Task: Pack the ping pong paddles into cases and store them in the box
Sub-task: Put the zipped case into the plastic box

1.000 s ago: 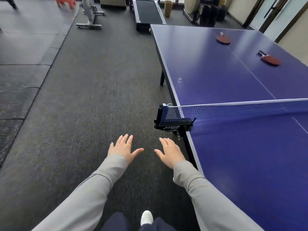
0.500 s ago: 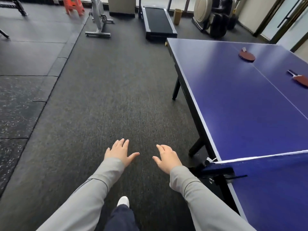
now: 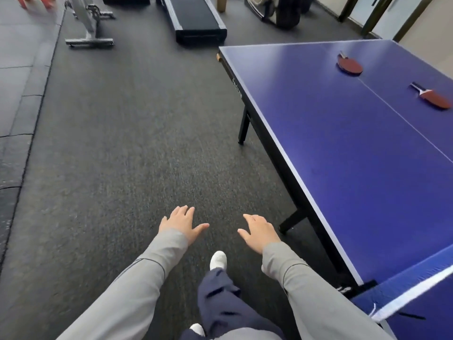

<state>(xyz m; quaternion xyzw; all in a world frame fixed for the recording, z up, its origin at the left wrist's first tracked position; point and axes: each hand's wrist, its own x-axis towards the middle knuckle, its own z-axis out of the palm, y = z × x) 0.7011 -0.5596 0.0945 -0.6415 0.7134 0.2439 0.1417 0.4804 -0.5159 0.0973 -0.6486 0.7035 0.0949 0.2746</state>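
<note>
**Both hands free, two paddles on the blue desk**

Left hand [image 3: 180, 223] and right hand [image 3: 261, 231] are out in front, low centre, palms down over the dark floor [image 3: 122, 155]. Fingers on both are spread and relaxed w/ nothing in them. Grey sleeves run back to the bottom edge; a white shoe [image 3: 217, 260] pokes out btwn the arms.

The blue desk [image 3: 331, 143] fills the 3 o'clock side. Near paddle [image 3: 434, 97] lies flat at about 2 o'clock from the hands, red face up, handle pointing away. Far paddle [image 3: 349, 64] lies flat beyond it at about 1 o'clock, well apart, close to the white centre line. The net [image 3: 404, 298] cuts across the bottom right corner.

At 12 o'clock a treadmill [image 3: 193, 20] on the floor; left of it prob. an exercise machine base, blurred.
</note>
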